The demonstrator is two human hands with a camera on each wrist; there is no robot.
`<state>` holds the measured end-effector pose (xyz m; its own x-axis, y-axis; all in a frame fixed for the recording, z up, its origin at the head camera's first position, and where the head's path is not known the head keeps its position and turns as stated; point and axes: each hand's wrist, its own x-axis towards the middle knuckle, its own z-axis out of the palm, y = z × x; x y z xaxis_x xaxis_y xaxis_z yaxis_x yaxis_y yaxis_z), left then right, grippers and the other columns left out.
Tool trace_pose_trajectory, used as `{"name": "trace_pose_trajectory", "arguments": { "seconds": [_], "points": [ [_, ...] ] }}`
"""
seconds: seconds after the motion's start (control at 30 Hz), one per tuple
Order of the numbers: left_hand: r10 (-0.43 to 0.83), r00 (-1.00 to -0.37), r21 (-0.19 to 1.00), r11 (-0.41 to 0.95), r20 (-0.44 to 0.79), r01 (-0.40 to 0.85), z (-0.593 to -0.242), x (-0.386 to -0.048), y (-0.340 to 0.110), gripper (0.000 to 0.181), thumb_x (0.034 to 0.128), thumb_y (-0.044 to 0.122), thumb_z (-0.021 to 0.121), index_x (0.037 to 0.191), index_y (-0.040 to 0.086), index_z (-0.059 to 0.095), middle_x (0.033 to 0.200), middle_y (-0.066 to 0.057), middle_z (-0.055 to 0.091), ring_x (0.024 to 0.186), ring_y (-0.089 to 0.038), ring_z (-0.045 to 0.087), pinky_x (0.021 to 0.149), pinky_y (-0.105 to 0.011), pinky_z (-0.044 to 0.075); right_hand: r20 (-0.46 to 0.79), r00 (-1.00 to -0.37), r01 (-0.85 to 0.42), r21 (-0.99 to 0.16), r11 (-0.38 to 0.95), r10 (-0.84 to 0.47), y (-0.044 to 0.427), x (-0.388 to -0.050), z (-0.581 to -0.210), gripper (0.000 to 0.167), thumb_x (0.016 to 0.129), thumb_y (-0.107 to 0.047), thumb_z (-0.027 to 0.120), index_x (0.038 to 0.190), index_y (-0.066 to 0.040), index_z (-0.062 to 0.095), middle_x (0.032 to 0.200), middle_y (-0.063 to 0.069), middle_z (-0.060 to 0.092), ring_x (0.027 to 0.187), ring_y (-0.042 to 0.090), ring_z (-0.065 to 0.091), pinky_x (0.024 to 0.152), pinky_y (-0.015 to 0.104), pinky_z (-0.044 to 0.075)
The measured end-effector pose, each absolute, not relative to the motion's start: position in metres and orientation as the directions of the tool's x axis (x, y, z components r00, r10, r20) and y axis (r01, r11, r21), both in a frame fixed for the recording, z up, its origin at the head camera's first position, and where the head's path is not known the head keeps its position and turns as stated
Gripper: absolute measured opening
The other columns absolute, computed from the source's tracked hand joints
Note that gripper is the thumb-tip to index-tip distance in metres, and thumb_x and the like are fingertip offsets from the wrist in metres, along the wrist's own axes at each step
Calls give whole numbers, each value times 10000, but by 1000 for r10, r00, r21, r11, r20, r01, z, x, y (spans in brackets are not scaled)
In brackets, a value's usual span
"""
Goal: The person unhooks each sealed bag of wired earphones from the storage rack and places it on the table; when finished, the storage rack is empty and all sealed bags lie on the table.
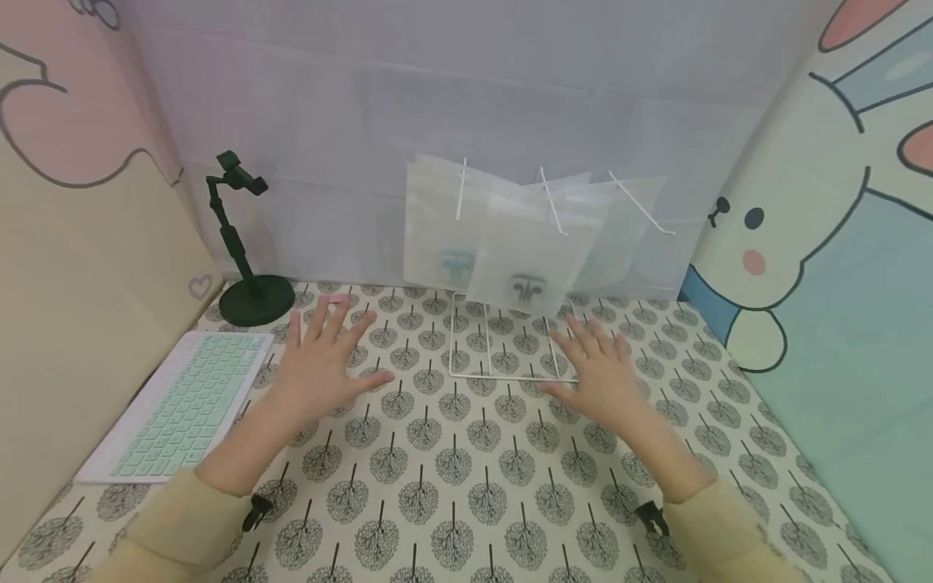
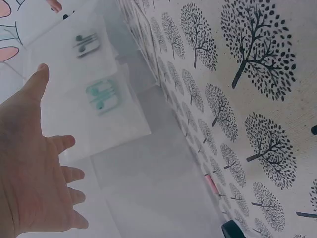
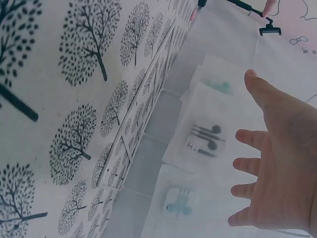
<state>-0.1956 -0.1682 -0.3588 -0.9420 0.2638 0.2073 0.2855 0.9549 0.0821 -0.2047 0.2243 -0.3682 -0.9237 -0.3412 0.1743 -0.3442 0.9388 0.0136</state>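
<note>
Both hands are spread with nothing in them. In the head view the left hand point(image 1: 318, 368) is between the keyboard and the white wire rack point(image 1: 487, 340); the right hand point(image 1: 599, 374) is at the rack's front right corner. Frosted bags hang on the rack's white hooks: one with a teal item point(image 1: 457, 263), one with a dark item point(image 1: 526, 287) in front, and another point(image 1: 619, 235) at the right. The left wrist view shows the left palm point(image 2: 29, 168) beside the bags; the right wrist view shows the right palm point(image 3: 285, 163) near them, with earphone-like shapes point(image 3: 205, 139) inside one.
A white keyboard with mint keys point(image 1: 193, 405) lies at the left. Behind it stands a dark green stand point(image 1: 257, 300) with a round base. A small pink object point(image 1: 337, 299) is beyond the left fingers. Cloth walls surround the tree-patterned tabletop point(image 1: 452, 502) at the back and sides.
</note>
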Motion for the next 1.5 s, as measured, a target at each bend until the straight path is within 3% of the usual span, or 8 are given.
{"name": "trace_pose_trajectory", "arguments": {
  "seconds": [0.4, 0.63, 0.87, 1.07, 1.2, 1.33, 1.5],
  "points": [
    [250, -928, 77, 957, 278, 281, -346, -233, -163, 1025, 735, 853, 389, 1528, 264, 112, 1583, -73, -66, 1416, -257, -209, 1131, -515, -150, 196, -928, -316, 28, 948, -315, 256, -221, -361, 867, 842, -689, 480, 1510, -203, 217, 1583, 116, 73, 1438, 384, -12, 1097, 650, -34],
    [245, -916, 90, 954, 317, 287, -338, -258, -155, 1014, 765, 794, 459, 1530, 244, 85, 1576, -59, -122, 1404, -237, -241, 1138, -481, -152, 208, -922, -334, -7, 942, -326, 271, -231, -368, 820, 861, -641, 505, 1500, -195, 251, 1583, 111, 73, 1433, 398, -2, 1094, 643, -59],
    [227, -916, 147, 946, 331, 288, -336, -289, -146, 1018, 802, 732, 494, 1529, 223, -5, 1557, -46, -184, 1397, -239, -255, 1124, -454, -179, 181, -924, -357, -80, 931, -338, 285, -245, -387, 824, 866, -531, 591, 1503, -150, 233, 1573, 154, 86, 1411, 453, 66, 1080, 682, 37],
    [192, -920, 248, 926, 343, 285, -341, -317, -140, 1041, 814, 688, 529, 1525, 188, -43, 1574, -90, -117, 1412, -245, -223, 1133, -438, -156, 133, -928, -366, -154, 918, -347, 295, -256, -407, 878, 826, -491, 664, 1493, -102, 247, 1548, 197, 163, 1392, 479, 119, 1095, 656, 99],
    [163, -917, 293, 914, 364, 279, -347, -334, -135, 1051, 808, 663, 564, 1529, 147, 1, 1585, -117, -38, 1443, -297, -125, 1145, -446, -123, 85, -933, -359, -254, 898, -349, 304, -265, -420, 922, 801, -488, 693, 1495, -86, 237, 1550, 192, 162, 1388, 475, 140, 1072, 663, 172],
    [132, -922, 358, 894, 363, 269, -351, -348, -130, 1036, 809, 599, 620, 1527, 114, 52, 1585, -119, 13, 1450, -330, -48, 1156, -499, -72, 36, -926, -366, -338, 867, -377, 311, -274, -431, 934, 790, -480, 704, 1490, -65, 245, 1543, 219, 161, 1384, 473, 153, 1072, 663, 167],
    [83, -932, 467, 847, 353, 253, -352, -358, -123, 1020, 810, 517, 672, 1523, 98, 74, 1583, -119, 59, 1453, -324, -16, 1165, -519, -18, -2, -909, -386, -365, 847, -416, 318, -279, -440, 932, 802, -493, 688, 1488, -46, 242, 1538, 232, 166, 1381, 473, 165, 1090, 638, 163]
  ]
}}
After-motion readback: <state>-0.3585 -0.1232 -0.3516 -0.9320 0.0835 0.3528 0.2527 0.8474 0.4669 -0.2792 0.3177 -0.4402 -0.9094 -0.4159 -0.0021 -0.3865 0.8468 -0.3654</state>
